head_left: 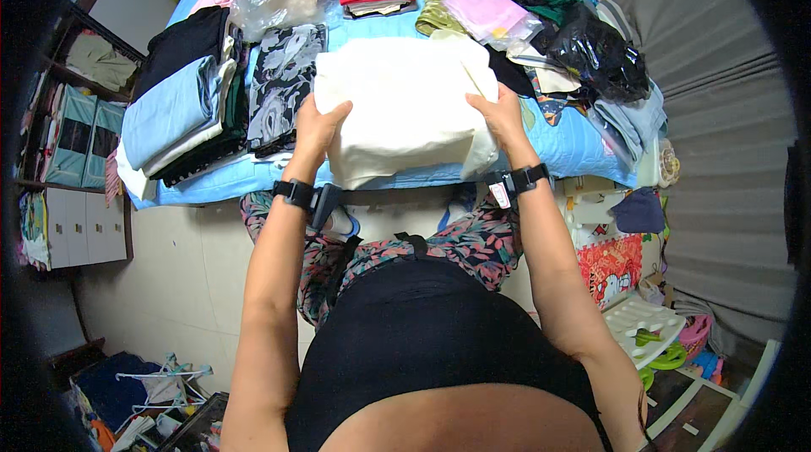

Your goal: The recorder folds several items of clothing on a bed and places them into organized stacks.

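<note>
"So, where is the loosely folded white fabric piece (405, 106), and how is it gripped?"

"Centre of the frame, over the front part of the light-blue quilted bed cover (583, 148). The left hand (318, 127) pinches its left side, thumb on top; the right hand (500, 118) pinches the right side likewise. Most other fingers are hidden."

"Does it rest on the cover?"

"I can't tell."

"What might go wrong?"

"Its lower edge hangs loose near the cover's front edge. If one pinch slackens, I'd expect that corner to drop and the folds to open, perhaps slipping toward the pale tiled floor (194, 249)."

"And around it?"

"Left of centre, the stack of black, white and grey patterned fabric (287, 72) lies just beside the left hand; a sideways swing could knock it askew. Upper right, brushing the crumpled black plastic bag (600, 55) might tip it."
</note>
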`<state>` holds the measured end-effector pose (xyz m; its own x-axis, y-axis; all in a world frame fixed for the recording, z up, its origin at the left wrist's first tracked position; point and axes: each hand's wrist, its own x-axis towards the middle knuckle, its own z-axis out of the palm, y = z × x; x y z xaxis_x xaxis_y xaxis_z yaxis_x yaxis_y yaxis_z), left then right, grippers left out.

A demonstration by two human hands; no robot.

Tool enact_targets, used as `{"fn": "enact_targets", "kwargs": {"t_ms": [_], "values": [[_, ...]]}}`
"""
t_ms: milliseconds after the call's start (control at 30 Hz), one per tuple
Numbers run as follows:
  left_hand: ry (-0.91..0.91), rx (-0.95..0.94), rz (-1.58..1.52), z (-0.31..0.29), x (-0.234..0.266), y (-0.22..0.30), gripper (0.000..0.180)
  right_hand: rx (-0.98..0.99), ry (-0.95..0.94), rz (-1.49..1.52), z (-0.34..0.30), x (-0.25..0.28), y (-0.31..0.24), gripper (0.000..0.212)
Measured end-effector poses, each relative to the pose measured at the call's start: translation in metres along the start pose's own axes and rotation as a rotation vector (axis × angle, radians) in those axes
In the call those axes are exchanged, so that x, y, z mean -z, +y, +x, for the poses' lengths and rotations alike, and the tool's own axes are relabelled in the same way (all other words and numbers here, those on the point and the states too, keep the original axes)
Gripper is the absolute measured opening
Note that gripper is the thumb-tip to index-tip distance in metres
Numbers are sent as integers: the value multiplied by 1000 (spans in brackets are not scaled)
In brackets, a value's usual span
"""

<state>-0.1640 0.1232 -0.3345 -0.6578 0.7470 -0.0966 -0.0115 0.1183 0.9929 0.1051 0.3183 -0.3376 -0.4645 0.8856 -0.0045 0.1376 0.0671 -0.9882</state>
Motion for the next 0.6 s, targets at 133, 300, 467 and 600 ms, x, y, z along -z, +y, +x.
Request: {"fn": "enact_targets", "kwargs": {"t_ms": [133, 300, 467, 600], "values": [[24, 293, 283, 4, 7, -39, 42, 142, 289, -713, -2, -10, 34, 47], [157, 97, 155, -3, -5, -56, 34, 30, -126, -350, -22, -46, 25, 51], [-423, 77, -55, -44, -70, -13, 29, -418, -425, 118, -56, -85, -28, 51], [-520, 323, -230, -60, -77, 3, 23, -368, -177, 391, -42, -91, 30, 40]]}}
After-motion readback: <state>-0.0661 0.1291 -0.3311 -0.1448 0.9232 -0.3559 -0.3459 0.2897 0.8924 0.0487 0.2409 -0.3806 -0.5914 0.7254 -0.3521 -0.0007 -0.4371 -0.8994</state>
